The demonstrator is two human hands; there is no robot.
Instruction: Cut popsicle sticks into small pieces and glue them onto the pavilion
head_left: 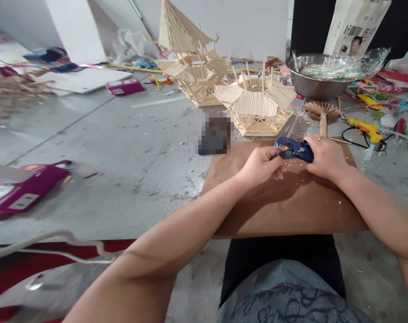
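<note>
My right hand (325, 154) is wrapped round blue hand cutters (296, 150) with a hooked jaw, its index finger stretched forward. My left hand (266, 165) is at the cutters' jaws with its fingers pinched together; what they hold, if anything, is too small or hidden to make out. Both hands are over a brown board (291, 211) sprinkled with small pale chips. Just beyond them stands a six-sided model pavilion (259, 105) of pale wooden sticks. Behind it to the left rises a taller stick model with a pointed roof (187, 36).
A steel bowl (320, 85) with plastic wrapping stands at the back right. Nearer lie a folded brown paper fan (321, 111) and a yellow glue gun (365, 129) with its cord. Purple power strips (32, 188) lie at the left. A small dark blurred object (214, 137) sits by the board.
</note>
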